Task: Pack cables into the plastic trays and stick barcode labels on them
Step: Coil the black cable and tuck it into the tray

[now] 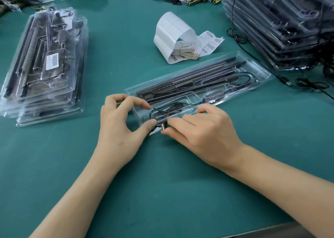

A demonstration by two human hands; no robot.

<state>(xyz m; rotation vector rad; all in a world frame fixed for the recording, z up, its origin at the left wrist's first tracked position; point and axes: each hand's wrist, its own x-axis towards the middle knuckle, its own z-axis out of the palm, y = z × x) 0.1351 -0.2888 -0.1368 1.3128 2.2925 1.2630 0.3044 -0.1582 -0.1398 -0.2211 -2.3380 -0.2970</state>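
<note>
Surface: green table mat (pixel 162 192) that carries every item.
Tray: clear plastic tray (pixel 261 69), lying slantwise at the middle of the surface, with dark rods (pixel 180 82) in its far channels.
Cable: black cable (pixel 162 111), coiled in the tray's near-left compartment; its USB plug (pixel 163 127) juts over the near rim.
Right hand: right hand (pixel 204 129), thumb and forefinger pinching the USB plug.
Left hand: left hand (pixel 119 125), forefinger and thumb curved round the tray's left end, thumb tip beside the plug.
Labels: barcode label roll (pixel 173 33), just beyond the tray, toward the far edge.
Stacks: packed trays (pixel 45 66) near the left edge, the top one labelled; a taller stack (pixel 282 24) at the far right corner.
</note>
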